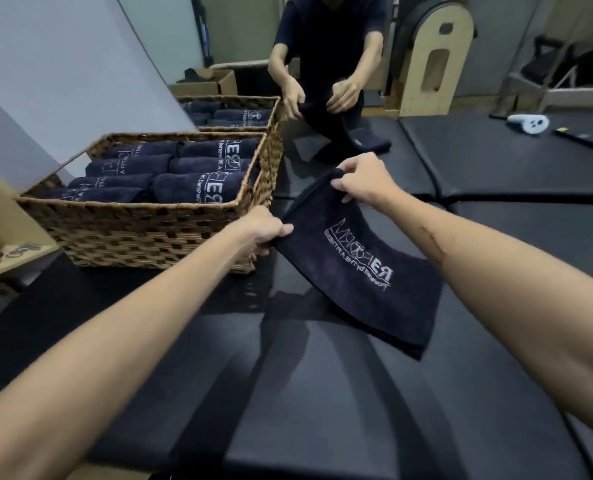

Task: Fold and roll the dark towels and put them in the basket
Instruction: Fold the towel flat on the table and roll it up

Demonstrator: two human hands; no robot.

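Observation:
A dark navy towel (354, 268) with white lettering hangs folded lengthwise above the black padded surface (322, 393), its lower end resting on it. My left hand (260, 233) pinches the towel's near top corner. The far top corner is gripped by my right hand (361, 181). Just left of my hands stands a woven wicker basket (142, 226) holding several rolled dark towels (198, 187).
A second wicker basket (274, 116) with rolled towels stands behind the first. Across the pads a person in dark clothes (322, 57) handles another dark towel (350, 133). A white controller (530, 123) lies far right. A low wooden shelf (8, 261) sits at left.

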